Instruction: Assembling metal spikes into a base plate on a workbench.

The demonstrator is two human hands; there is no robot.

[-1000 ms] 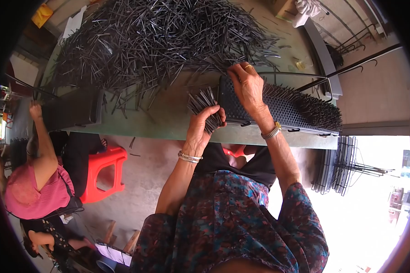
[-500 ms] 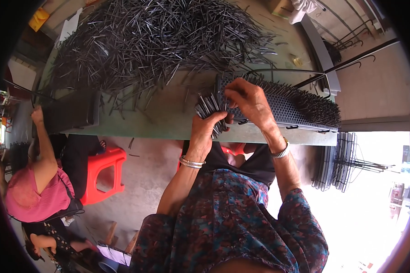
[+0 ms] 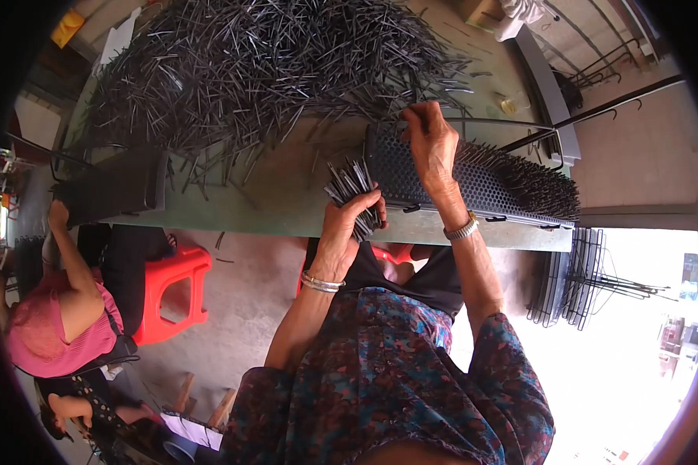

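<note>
bundle of thin black sticks (image 3: 346, 183) clasped in my left hand (image 3: 343, 221); right hand (image 3: 435, 146) curled above perforated black panel (image 3: 392, 164), can't tell if holding.

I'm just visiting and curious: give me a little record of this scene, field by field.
Left hand: gripping a bundle of thin dark sticks
Right hand: raised over the perforated panel, fingers bent; whether it holds a stick is unclear
Perforated panel: black, sticks poking up thickly toward its right end
Loose pile: many dark sticks, spread across the table
Nearby: person in pink, left; red stool
</note>
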